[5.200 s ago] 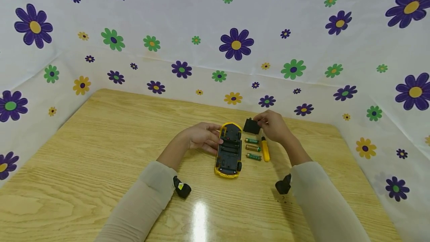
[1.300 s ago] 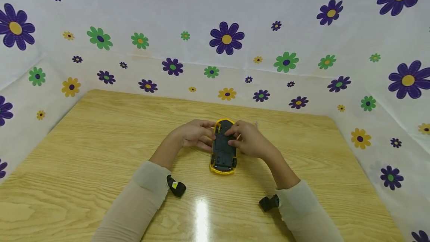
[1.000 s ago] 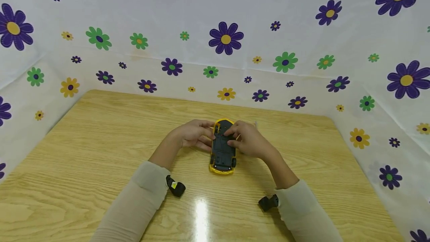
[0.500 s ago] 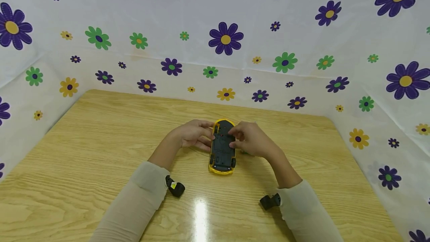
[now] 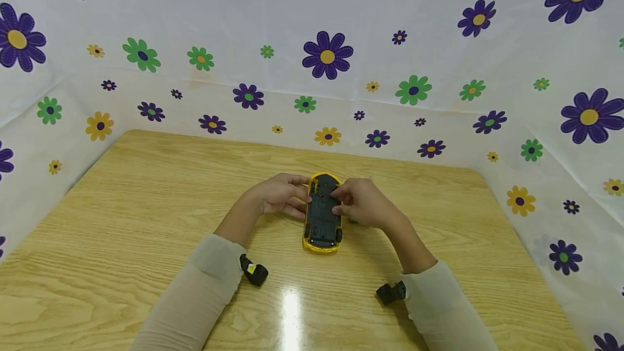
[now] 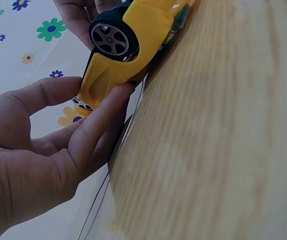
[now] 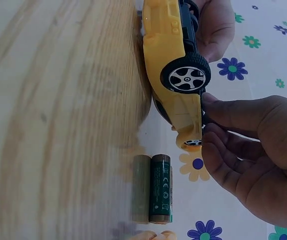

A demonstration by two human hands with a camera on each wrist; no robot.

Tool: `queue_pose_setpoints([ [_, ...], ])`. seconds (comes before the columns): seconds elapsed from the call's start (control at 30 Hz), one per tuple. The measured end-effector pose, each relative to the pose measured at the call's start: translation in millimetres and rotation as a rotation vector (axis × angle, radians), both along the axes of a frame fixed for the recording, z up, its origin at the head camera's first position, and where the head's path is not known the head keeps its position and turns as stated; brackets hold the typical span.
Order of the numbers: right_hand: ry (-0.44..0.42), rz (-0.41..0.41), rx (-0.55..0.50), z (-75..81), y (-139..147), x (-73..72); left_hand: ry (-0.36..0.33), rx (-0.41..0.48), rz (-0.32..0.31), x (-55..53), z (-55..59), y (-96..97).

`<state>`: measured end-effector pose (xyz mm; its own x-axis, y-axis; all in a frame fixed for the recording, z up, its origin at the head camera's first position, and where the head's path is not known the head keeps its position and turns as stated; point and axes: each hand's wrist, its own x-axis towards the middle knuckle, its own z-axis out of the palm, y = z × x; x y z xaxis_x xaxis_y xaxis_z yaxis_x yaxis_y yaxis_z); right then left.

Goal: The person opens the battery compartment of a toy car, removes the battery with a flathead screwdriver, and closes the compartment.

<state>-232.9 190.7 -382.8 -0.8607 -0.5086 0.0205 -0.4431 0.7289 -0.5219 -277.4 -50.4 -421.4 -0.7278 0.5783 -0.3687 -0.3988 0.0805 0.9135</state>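
A yellow toy car lies wheels up on the wooden table, its black underside facing me. My left hand grips its left side, fingers and thumb about the yellow body in the left wrist view. Curled over the right edge, my right hand has thumb and fingertips at the black battery cover, which sits in the underside. How firmly those fingertips hold it I cannot tell. Beside the car in the right wrist view lies a green battery; my right hand mostly hides that spot in the head view.
The wooden table extends around the car, with a white flowered cloth hanging behind and at both sides. Black wrist cameras, left and right, sit close above the tabletop.
Over five seconds ago the compartment was uncovered and my right hand held the cover beside three batteries and a screwdriver. Now the cover is on. In the last second my right fingertips shifted slightly.
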Motion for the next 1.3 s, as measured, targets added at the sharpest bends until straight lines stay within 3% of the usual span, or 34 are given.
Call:
queue_pose_setpoints([
  [0.53,0.056,0.057,0.065,-1.0,-2,1.4,-0.004,-0.006,-0.010,-0.3,1.9,-0.2],
  [0.9,-0.010,0.009,0.030,-1.0,-2,0.9,-0.015,-0.003,-0.003,-1.9,3.4,-2.7],
  [1.13,0.037,0.023,-0.017,-2.8,-8,2.3,-0.015,-0.004,0.028,-2.9,4.6,-6.6],
  [1.3,0.025,0.050,-0.063,-4.0,-18,5.9,-0.013,0.006,0.019,-4.1,4.3,-7.9],
])
